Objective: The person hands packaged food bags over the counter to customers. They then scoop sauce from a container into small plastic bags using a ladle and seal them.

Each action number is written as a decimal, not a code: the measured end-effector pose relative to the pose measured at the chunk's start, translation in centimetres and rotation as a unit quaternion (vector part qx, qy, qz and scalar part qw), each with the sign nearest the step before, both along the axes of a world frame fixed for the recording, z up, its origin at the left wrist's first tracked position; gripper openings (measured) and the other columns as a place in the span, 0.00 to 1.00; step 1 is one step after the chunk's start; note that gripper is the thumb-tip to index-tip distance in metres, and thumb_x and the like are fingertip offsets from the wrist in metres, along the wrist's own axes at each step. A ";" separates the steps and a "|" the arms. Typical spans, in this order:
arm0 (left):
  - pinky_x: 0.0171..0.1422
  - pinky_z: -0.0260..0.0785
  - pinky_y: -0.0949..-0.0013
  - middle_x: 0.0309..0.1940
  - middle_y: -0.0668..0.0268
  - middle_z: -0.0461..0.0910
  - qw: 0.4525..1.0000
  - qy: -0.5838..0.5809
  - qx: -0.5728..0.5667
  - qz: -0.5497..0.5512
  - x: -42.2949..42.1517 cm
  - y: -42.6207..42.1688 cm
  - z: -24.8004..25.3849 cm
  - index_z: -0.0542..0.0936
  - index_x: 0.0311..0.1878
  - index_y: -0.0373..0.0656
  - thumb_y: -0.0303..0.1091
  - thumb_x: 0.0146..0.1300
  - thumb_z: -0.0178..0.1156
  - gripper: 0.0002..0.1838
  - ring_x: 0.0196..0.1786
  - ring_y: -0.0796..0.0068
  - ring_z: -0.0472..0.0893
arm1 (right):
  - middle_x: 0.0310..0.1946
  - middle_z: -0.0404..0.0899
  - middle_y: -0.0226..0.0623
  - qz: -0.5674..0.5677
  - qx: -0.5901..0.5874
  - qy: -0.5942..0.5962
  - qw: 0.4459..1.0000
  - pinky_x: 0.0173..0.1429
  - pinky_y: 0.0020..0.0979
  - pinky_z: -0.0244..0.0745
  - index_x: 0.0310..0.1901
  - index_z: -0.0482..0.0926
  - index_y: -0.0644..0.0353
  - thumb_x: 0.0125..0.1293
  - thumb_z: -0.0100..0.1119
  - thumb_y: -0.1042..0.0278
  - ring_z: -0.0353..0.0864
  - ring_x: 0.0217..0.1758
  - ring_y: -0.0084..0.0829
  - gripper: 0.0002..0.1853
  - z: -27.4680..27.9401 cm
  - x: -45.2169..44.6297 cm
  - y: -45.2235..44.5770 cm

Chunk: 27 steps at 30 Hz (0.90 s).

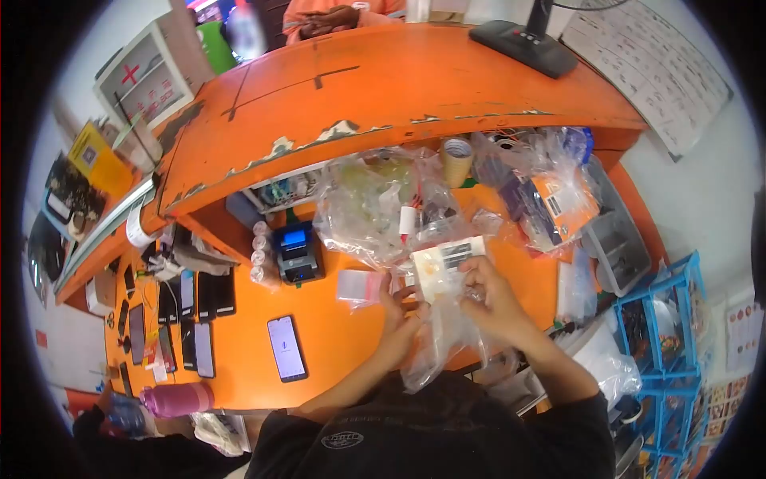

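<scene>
A clear plastic bag (435, 343) hangs between my hands, just past the near edge of the orange desk. At its top is a cream-coloured packet or card (432, 270) with a black printed block; whether it lies inside the bag I cannot tell. My left hand (401, 310) is closed on the bag's left side, below the card. On the right, my right hand (490, 294) grips the bag with bent fingers near the card's lower right corner. Beside my left hand lies a small clear packet with a pink strip (359, 286).
A lit phone (287, 349) lies left of my arms, with several more phones (204, 349) and a purple bottle (177, 398) beyond. Behind stand a small printer (299, 251) and crumpled plastic bags (367, 203). Blue crates (658, 327) are at right. Another person's hands (331, 21) rest across the counter.
</scene>
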<state>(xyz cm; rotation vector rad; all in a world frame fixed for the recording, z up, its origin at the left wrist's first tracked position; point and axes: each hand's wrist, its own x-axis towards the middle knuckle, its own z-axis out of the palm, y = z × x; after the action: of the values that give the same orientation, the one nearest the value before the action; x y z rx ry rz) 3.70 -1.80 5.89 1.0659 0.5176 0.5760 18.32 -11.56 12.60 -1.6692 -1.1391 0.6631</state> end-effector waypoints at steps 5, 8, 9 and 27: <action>0.63 0.57 0.69 0.55 0.60 0.67 0.998 -0.060 -0.029 -0.016 -1.3 1.9 -0.9 0.57 0.62 0.38 0.34 0.60 0.55 0.30 0.59 0.72 0.67 | 0.30 0.68 0.32 0.004 0.072 0.196 0.978 0.38 0.20 0.64 0.49 0.62 0.63 0.54 0.54 0.82 0.69 0.35 0.19 0.20 1.5 -3.7 2.2; 0.63 0.58 0.67 0.56 0.59 0.67 0.988 -0.087 -0.125 -0.011 -2.4 2.0 -0.3 0.57 0.62 0.37 0.32 0.59 0.54 0.29 0.58 0.70 0.68 | 0.29 0.69 0.35 0.054 0.046 0.165 0.984 0.39 0.21 0.66 0.50 0.65 0.63 0.55 0.58 0.76 0.71 0.33 0.22 0.21 2.8 -4.2 2.7; 0.62 0.59 0.67 0.55 0.59 0.68 0.984 -0.089 -0.152 -0.006 -2.8 1.9 -0.1 0.57 0.62 0.37 0.31 0.59 0.54 0.29 0.58 0.69 0.68 | 0.29 0.70 0.37 0.064 -0.001 0.064 0.996 0.39 0.23 0.67 0.50 0.67 0.63 0.55 0.59 0.72 0.72 0.32 0.25 0.20 4.1 -4.2 2.7; 0.52 0.70 0.71 0.51 0.59 0.72 0.922 0.039 -0.341 -0.177 -2.9 2.3 -7.7 0.64 0.58 0.37 0.33 0.57 0.57 0.26 0.49 0.72 0.75 | 0.36 0.76 0.54 -0.384 -0.143 -0.365 0.836 0.46 0.41 0.69 0.34 0.76 0.66 0.52 0.56 0.68 0.75 0.42 0.49 0.11 -1.1 22.9 -4.7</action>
<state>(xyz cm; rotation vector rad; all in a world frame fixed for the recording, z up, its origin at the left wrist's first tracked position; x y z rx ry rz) 0.83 0.51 -1.80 0.4907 0.5242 0.0115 41.23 -16.30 11.46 -2.5207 -0.7289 -0.3877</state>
